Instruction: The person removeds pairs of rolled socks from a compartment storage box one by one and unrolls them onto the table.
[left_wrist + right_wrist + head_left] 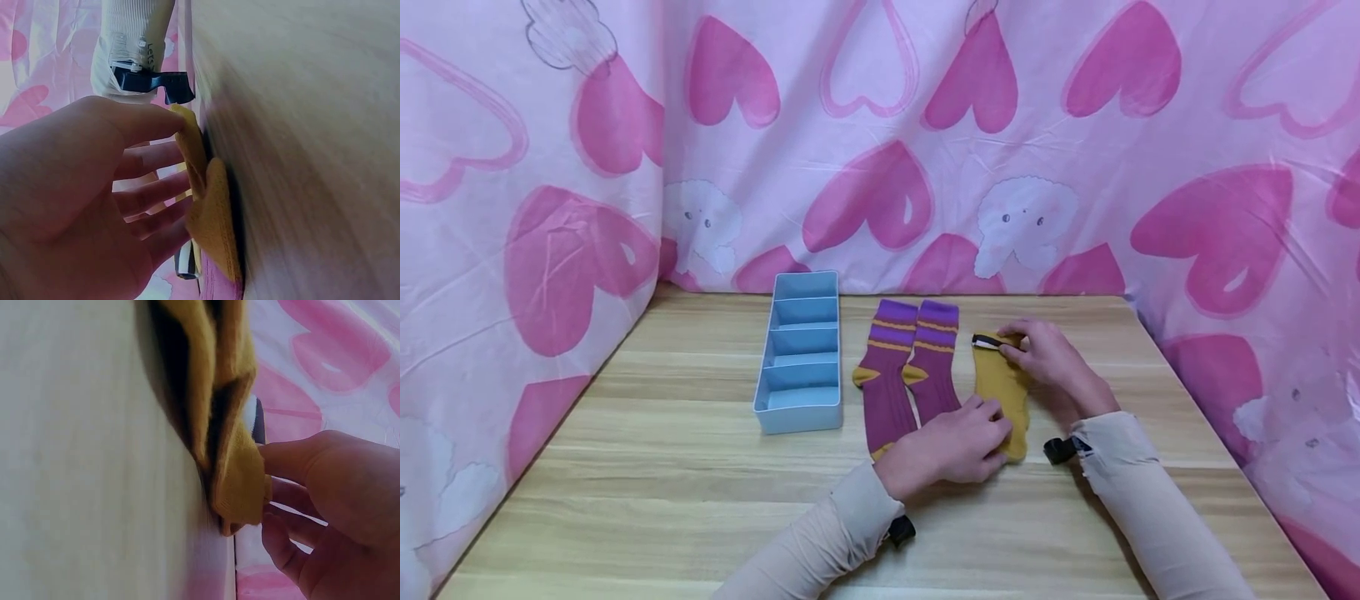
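Note:
A mustard sock lies flat on the table, its cuff end farthest away, with a black and white band. In the right wrist view its fabric shows several layers or folds. At the cuff, my right hand pinches the corner between thumb and fingers. My left hand rests on the near end, fingers spread and touching the fabric. Just left lie two maroon socks with purple and gold striped cuffs and gold heels; my left hand hides part of their near ends.
A light blue organizer box with several compartments stands left of the maroon socks. Patterned pink cloth hangs around the back and sides of the wooden table. Each wrist wears a black strap mount.

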`<state>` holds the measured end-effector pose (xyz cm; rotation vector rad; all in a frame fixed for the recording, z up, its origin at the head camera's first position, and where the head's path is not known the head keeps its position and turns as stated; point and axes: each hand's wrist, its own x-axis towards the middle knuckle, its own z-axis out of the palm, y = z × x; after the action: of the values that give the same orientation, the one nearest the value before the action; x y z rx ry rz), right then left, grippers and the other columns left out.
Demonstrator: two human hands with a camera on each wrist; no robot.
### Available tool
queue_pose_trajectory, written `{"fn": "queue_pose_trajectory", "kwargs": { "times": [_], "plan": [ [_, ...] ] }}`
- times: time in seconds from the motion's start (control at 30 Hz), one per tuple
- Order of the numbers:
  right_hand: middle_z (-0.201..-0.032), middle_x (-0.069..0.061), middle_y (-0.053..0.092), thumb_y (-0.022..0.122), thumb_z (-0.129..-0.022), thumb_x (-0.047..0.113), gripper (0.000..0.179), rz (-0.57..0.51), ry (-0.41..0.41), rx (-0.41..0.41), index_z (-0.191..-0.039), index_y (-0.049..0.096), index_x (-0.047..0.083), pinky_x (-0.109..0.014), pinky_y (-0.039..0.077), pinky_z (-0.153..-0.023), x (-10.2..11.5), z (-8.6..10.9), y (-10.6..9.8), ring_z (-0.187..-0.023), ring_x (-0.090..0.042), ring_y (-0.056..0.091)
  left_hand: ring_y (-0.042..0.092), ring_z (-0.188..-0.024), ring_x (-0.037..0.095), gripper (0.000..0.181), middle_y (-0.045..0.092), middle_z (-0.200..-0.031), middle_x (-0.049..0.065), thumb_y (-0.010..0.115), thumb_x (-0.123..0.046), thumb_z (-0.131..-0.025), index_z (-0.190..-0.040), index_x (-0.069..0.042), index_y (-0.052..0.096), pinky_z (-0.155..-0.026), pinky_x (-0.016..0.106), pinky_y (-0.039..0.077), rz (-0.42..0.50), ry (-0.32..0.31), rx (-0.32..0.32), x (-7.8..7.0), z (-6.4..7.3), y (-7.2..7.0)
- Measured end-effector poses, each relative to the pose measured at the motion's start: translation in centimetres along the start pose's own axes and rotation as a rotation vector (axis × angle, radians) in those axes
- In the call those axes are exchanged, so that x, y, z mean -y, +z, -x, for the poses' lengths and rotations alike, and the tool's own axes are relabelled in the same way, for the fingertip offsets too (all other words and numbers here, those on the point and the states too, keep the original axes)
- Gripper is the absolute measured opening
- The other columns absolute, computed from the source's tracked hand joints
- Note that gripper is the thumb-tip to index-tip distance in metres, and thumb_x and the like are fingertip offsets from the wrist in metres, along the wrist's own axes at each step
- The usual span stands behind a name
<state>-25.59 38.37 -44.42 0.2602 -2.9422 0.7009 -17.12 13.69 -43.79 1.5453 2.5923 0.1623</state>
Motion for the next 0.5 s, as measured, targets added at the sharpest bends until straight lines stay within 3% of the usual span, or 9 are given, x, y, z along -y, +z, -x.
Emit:
{"fn": "queue_pose_trajectory", "kwargs": {
  "times": [0.27,0.5],
  "plan": [
    [-0.113,-0.015,0.079,0.069,-0.106,0.012,0.011,0.033,-0.031,-0.059,-0.116,0.071,0.012,-0.054,0.059,-0.089,-0.3,-0.6,-0.1,-0.104,-0.034,0.074,0.052,-0.123,0.012,0.023,0.057,-0.14,-0.007,0.06,-0.042,-0.11,-0.126,-0.027,0.067,-0.09,0.022,0.056,0.014,-0.01,0.032,-0.2,0.0,-0.2],
    [-0.109,-0.014,0.077,0.075,-0.102,0.019,0.02,0.05,0.01,0.025,-0.12,0.075,0.009,-0.043,0.055,-0.078,-0.4,-1.4,-0.2,-0.089,-0.027,0.066,0.052,-0.123,0.012,0.023,0.057,-0.138,-0.006,0.06,-0.042,-0.11,-0.127,-0.027,0.066,-0.091,0.022,0.056,0.011,-0.015,0.03,-0.2,0.0,-0.2]
  ]
}}
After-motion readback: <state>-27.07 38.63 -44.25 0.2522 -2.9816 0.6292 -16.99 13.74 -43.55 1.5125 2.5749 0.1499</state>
